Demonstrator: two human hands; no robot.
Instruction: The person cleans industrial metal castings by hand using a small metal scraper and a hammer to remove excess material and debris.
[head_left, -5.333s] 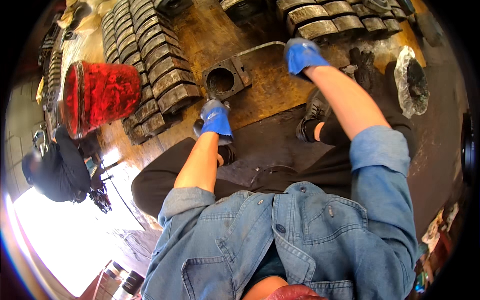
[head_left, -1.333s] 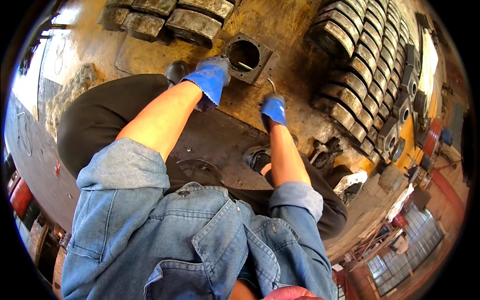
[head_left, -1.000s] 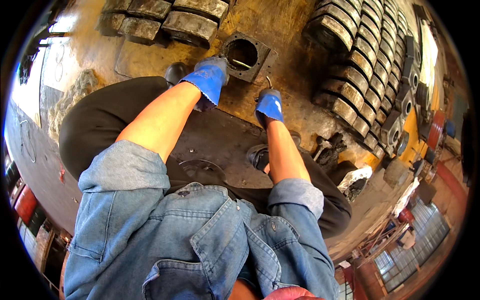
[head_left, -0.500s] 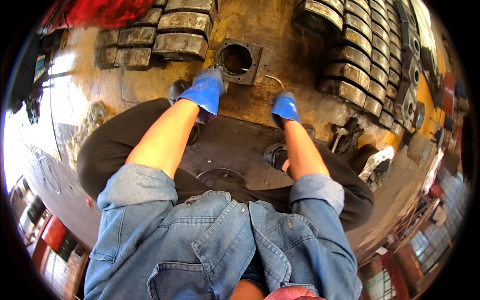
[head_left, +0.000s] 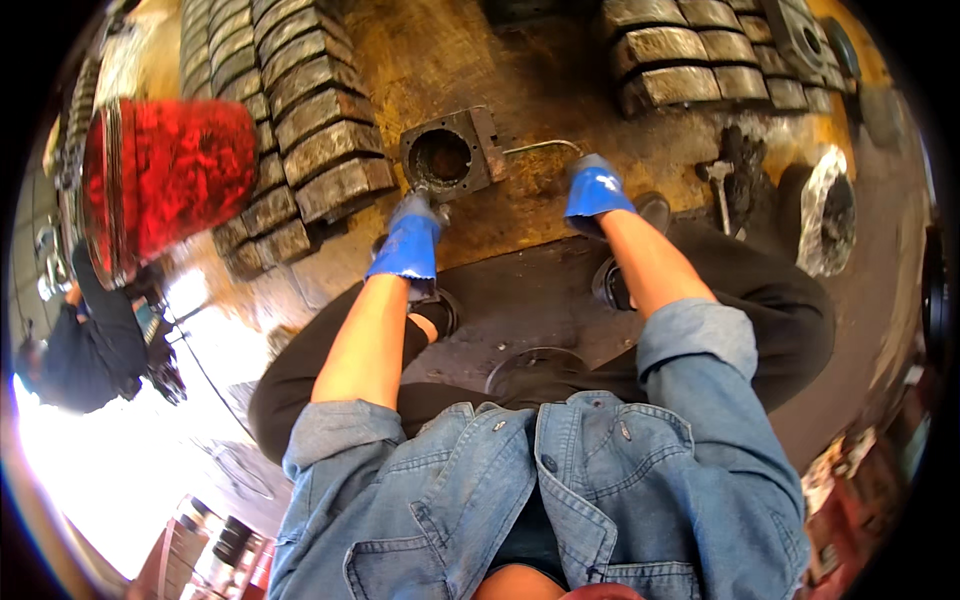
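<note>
Saw block [head_left: 481, 162] just beyond left hand [head_left: 413, 218], whose grip I couldn't tell; right hand [head_left: 596, 186] clenched rod [head_left: 541, 145], tip near block.

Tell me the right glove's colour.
The right glove is blue at the cuff and greyish toward its far end; it shows best in the head view.

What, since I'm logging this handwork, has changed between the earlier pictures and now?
The right hand has drawn the bent rod rightward, away from the block: more of it shows outside, and its end, visible in the bore a second ago, no longer shows there. The left hand stays at the block's near corner; nothing was visibly let go.
</note>
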